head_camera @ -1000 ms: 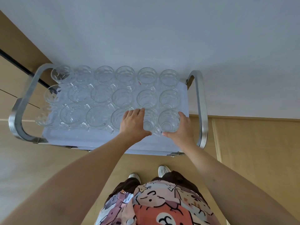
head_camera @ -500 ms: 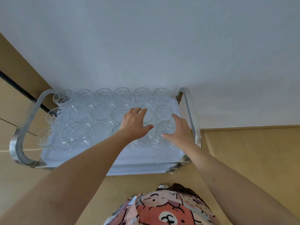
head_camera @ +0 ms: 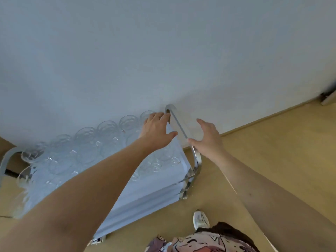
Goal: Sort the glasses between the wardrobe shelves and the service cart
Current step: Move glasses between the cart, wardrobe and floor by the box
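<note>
- clear glass mugs (head_camera: 85,142) stand in close rows on the top shelf of a pale blue service cart (head_camera: 145,195) parked against a white wall (head_camera: 163,51), filling it from the chrome handle at the far left (head_camera: 5,160) towards the right end.
- the left hand (head_camera: 156,132) reaches over the rightmost mugs with fingers spread and thumb out, holding nothing; its fingertips (head_camera: 166,116) lie at the top of the right chrome handle (head_camera: 179,127), though contact cannot be told.
- the right hand (head_camera: 207,138) hovers just right of that handle, open wide and empty, thumb pointing at the bar.
- lower right, a white shoe (head_camera: 201,219) and a cartoon-print shirt (head_camera: 205,241) show above the light wooden floor (head_camera: 272,151).
</note>
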The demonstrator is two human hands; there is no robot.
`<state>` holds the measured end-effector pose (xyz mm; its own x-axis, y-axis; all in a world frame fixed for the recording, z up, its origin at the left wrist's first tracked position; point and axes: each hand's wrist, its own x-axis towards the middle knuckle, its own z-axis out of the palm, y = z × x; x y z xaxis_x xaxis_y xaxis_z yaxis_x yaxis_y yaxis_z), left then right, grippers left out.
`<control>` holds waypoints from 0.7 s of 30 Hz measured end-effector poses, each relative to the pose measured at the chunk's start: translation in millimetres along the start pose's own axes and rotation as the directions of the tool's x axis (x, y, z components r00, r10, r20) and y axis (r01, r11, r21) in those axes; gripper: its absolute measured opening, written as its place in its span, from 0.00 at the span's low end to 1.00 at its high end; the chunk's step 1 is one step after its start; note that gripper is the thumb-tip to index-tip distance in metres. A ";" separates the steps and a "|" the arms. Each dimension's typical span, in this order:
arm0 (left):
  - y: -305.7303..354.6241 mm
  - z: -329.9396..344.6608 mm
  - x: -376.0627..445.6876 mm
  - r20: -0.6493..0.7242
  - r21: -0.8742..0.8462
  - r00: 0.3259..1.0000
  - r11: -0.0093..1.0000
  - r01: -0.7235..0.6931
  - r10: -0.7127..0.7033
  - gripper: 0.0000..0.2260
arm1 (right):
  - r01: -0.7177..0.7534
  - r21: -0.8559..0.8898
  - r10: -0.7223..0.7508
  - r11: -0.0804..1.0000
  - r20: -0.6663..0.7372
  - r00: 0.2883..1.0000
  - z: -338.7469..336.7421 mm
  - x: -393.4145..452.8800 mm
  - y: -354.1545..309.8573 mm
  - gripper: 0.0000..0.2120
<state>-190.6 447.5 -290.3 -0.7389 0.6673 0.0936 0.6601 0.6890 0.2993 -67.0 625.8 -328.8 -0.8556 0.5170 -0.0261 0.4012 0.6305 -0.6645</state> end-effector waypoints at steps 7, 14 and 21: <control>106.2 1.1 51.9 0.024 0.045 0.985 0.984 -0.174 0.174 0.35 | -0.095 0.083 0.108 0.992 -0.169 0.980 -85.1 -4.7 60.7 0.41; 265.3 35.1 109.5 0.034 0.028 0.944 0.943 -0.330 0.329 0.34 | -0.175 0.094 0.194 0.980 -0.277 0.941 -197.6 -9.6 158.5 0.41; 423.3 81.1 155.9 0.063 -0.042 0.881 0.884 -0.466 0.468 0.33 | -0.274 0.100 0.290 0.957 -0.390 0.874 -314.7 -23.7 257.0 0.42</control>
<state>-15.4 866.1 -226.0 -0.3338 0.9285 0.1626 0.9222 0.2858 0.2606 159.3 957.8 -263.9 -0.5032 0.8608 0.0758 0.5852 0.4040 -0.7031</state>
